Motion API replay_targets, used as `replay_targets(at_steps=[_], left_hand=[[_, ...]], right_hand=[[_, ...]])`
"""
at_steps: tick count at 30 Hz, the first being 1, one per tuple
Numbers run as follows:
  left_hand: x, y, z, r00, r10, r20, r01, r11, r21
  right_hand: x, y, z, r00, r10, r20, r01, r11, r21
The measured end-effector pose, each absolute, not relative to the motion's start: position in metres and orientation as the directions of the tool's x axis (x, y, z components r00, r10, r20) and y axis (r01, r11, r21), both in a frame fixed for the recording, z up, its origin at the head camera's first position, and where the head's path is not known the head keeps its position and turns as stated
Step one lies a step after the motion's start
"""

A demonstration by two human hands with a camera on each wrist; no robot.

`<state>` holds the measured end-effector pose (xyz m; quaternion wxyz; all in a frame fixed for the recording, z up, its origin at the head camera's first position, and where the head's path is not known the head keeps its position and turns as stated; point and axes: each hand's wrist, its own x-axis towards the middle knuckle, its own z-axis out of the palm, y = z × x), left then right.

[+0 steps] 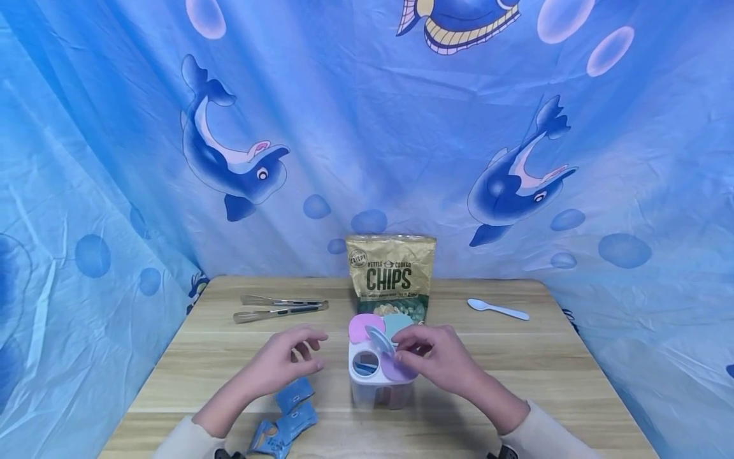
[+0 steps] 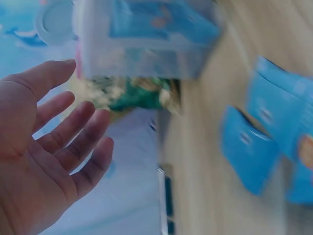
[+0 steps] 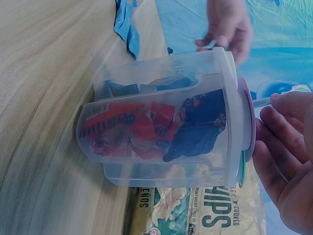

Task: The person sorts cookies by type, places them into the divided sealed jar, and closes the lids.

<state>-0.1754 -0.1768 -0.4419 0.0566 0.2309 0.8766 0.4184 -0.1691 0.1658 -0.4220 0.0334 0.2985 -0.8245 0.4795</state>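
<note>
A clear box (image 3: 161,132) with compartments and round coloured lids stands on the table. Its light blue lid (image 1: 380,341) is tilted up on edge, and my right hand (image 1: 438,357) pinches it between thumb and fingers. Beneath that lid a round opening (image 1: 366,352) shows blue packets (image 2: 161,19) inside. Pink (image 1: 367,327), green (image 1: 399,324) and purple (image 1: 398,370) lids lie flat over the other openings. My left hand (image 1: 287,360) hovers left of the box, fingers relaxed and holding nothing. Several blue packets (image 1: 297,417) lie on the table beside it.
Behind the box stands a chips bag (image 1: 392,274). Metal tongs (image 1: 281,309) lie at the back left of the table (image 1: 516,401), a white spoon (image 1: 497,309) at the back right. A blue printed curtain (image 1: 367,127) hangs behind and at both sides.
</note>
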Motion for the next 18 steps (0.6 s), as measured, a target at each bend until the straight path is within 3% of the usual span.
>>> replay_targets(at_steps=[6, 18], left_hand=[[-0.176, -0.203, -0.468, -0.897, 0.442, 0.012, 0.305, 0.596, 0.743], [-0.168, -0.235, -0.513, -0.935, 0.354, -0.022, 0.222, 0.634, 0.741]], right_hand=[[-0.169, 0.165, -0.421, -0.822, -0.464, 0.332, -0.52, 0.369, -0.771], [-0.169, 0.165, -0.423, -0.823, -0.458, 0.336, -0.52, 0.372, -0.769]])
